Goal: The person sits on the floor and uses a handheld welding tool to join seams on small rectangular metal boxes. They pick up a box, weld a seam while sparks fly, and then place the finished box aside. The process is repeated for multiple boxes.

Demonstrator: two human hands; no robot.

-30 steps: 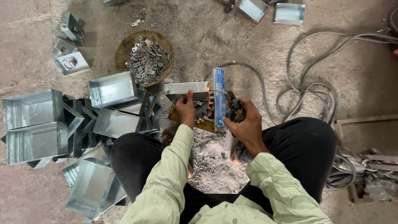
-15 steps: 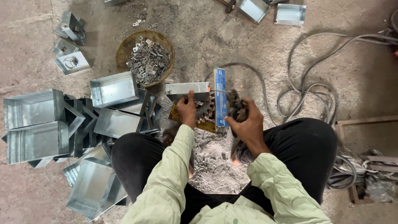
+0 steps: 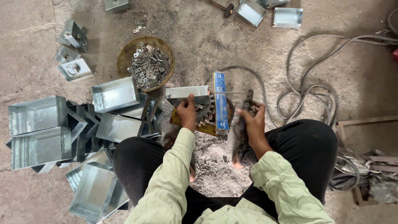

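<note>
One package in view: a long, narrow blue carton (image 3: 221, 105) lying on the floor, long axis running 12 to 6 o'clock. Its top face is blue with small pale print and a lighter band near the 12 o'clock end. The 6 o'clock end is open, with thin grey rods showing. It sits between the left hand (image 3: 187, 113) at 9 o'clock and the right hand (image 3: 251, 120) at 3 o'clock. No signs or screens seen.
</note>
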